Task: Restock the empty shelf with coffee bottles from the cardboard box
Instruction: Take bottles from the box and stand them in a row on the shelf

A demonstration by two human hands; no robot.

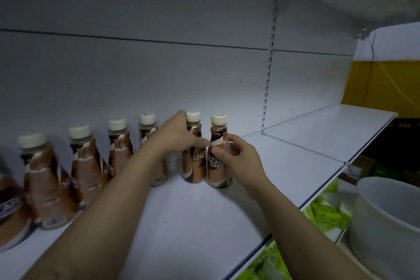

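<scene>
Head view, both hands' fingers pinching neighbouring coffee bottles [218, 154] on white shelf [204, 216], bottle row [86, 161] left, tub [391, 218] below right.

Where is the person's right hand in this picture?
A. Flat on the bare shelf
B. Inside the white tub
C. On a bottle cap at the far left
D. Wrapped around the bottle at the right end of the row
D: the right hand grips the body of the last bottle in the row, which stands on the shelf.

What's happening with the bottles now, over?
Left hand and right hand each grip a coffee bottle, standing on shelf. Row growing rightward. Nothing blocking.
</scene>
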